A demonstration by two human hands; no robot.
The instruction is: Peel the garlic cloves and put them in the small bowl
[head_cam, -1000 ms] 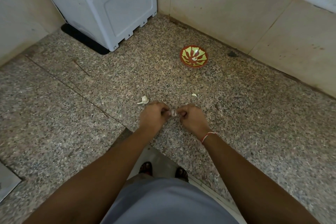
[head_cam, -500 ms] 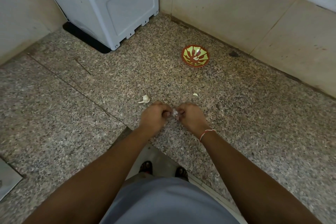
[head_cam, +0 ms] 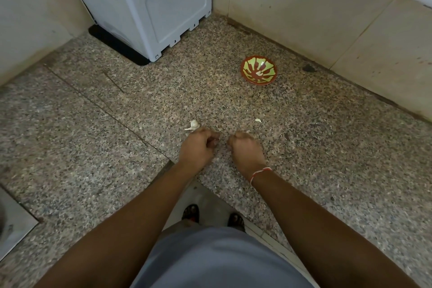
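Head view looks down on a speckled granite counter [head_cam: 327, 147] with both hands curled over its middle. The left hand [head_cam: 198, 147] and the right hand [head_cam: 246, 149] sit near each other but apart, a small gap of stone showing between their knuckles. Each has its fingers folded inward; whether either grip is clamped on a clove or a bit of skin I cannot tell, since the fingertips are turned away and nothing white shows between them. A garlic piece [head_cam: 192, 125] with a papery tail lies on the stone just beyond the left hand, touching or nearly touching its knuckles. A smaller pale scrap [head_cam: 257, 120], clove or peel, lies just above the right hand. The small bowl [head_cam: 258, 72], red with green petals, stands well apart toward the upper right, near the wall, with something pale inside it. A white appliance [head_cam: 149, 4] fills the upper left corner. By my reading the peeling is in hand and most of the work remains. The risks are small: a slick peeled clove could slip from the fingers and skitter across the hard stone, and loose skin could ride into the bowl with a clove over that long reach.
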